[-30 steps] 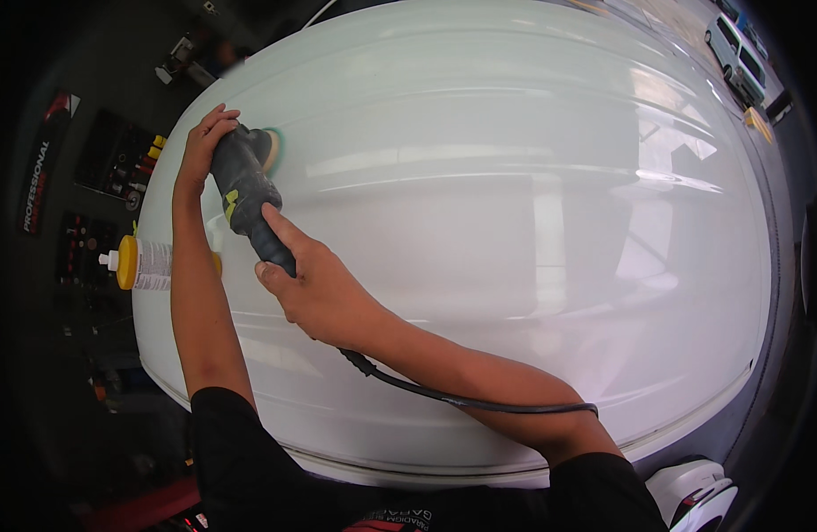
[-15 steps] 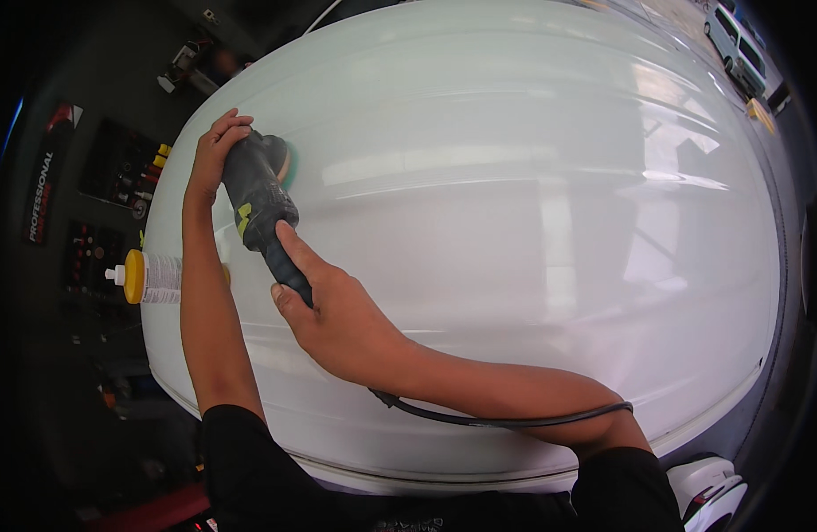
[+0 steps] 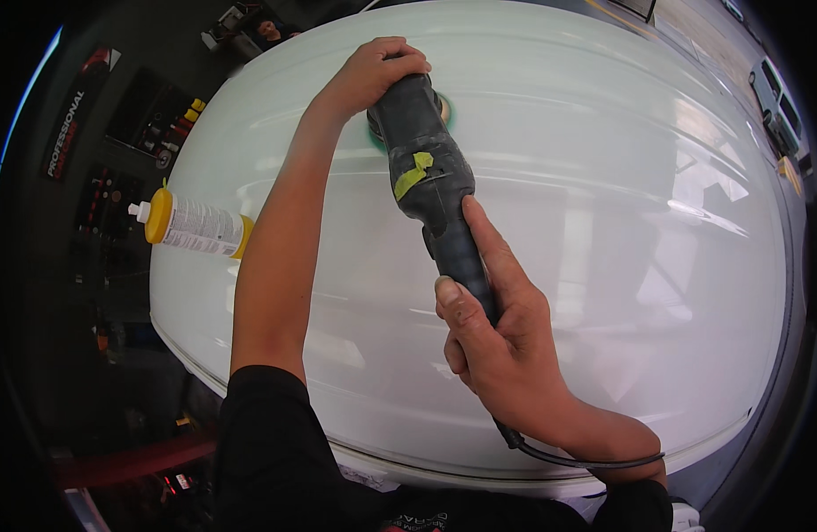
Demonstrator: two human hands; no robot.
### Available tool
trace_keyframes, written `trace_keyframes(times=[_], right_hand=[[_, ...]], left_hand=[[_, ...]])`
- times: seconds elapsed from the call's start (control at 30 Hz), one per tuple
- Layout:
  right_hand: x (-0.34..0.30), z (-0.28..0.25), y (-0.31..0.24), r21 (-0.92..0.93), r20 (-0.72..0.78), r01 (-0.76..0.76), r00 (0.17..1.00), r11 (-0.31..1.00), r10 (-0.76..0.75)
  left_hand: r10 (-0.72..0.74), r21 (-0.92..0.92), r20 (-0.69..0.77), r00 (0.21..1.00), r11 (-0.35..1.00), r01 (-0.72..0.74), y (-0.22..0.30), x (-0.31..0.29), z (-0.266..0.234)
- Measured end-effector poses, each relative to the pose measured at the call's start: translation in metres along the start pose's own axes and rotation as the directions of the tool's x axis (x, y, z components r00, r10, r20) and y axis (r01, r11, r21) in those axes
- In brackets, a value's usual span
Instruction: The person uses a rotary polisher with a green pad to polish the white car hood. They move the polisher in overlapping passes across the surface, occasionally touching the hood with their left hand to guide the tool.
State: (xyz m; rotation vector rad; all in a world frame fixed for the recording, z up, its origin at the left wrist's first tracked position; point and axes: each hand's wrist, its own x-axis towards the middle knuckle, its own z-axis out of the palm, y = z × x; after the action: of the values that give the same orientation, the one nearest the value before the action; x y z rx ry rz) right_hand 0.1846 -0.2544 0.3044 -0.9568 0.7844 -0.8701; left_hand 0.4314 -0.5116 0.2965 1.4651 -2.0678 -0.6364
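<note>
A black handheld polisher (image 3: 430,160) with bits of yellow-green tape on its body lies across a glossy white vehicle roof (image 3: 603,222). Curled over its head from above is my left hand (image 3: 373,78). My right hand (image 3: 515,355) wraps round the rear handle, thumb on the near side and forefinger stretched along the body. Beneath the head, the green-edged round pad (image 3: 450,113) shows partly against the roof; the rest of it is hidden. From the handle's end a black power cord (image 3: 559,459) runs over my right forearm.
A white bottle (image 3: 200,228) with yellow ends stands by the roof's left edge, beyond my left arm. Dark wall panels with tools (image 3: 151,129) are farther left. Another person (image 3: 271,34) is at the far left. A light van (image 3: 776,105) is parked at the far right.
The polisher has moved right across the roof and slightly farther away, both hands holding on. Its handle now points more toward me. The view has shifted a little.
</note>
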Motion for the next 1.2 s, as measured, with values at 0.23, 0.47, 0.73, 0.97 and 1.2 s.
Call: trace_keyframes(times=[0.23,0.47,0.73,0.97,1.2], right_hand=[[0.038,0.037,0.033,-0.125,0.092,0.085,0.993,0.989,-0.074],[0.092,0.071,0.033,-0.208,0.199,0.072,0.980,0.975,-0.030],[0.061,0.058,0.023,-0.194,0.134,0.054,0.991,0.979,-0.028],[0.086,0.057,0.033,-0.149,0.196,0.099,0.978,0.984,-0.069],[0.091,0.061,0.037,-0.229,0.205,0.068,0.979,0.971,-0.020]], left_hand=[[-0.057,0.017,-0.158,0.986,0.998,0.060,-0.065,-0.030,-0.048],[-0.194,-0.044,-0.185,0.963,0.981,0.189,-0.120,-0.052,-0.110],[-0.092,-0.062,-0.108,0.990,0.994,0.085,-0.081,-0.032,-0.075],[-0.175,-0.096,-0.194,0.965,0.983,0.158,-0.110,-0.048,-0.096],[-0.132,-0.102,-0.195,0.972,0.988,0.114,-0.119,-0.056,-0.103]])
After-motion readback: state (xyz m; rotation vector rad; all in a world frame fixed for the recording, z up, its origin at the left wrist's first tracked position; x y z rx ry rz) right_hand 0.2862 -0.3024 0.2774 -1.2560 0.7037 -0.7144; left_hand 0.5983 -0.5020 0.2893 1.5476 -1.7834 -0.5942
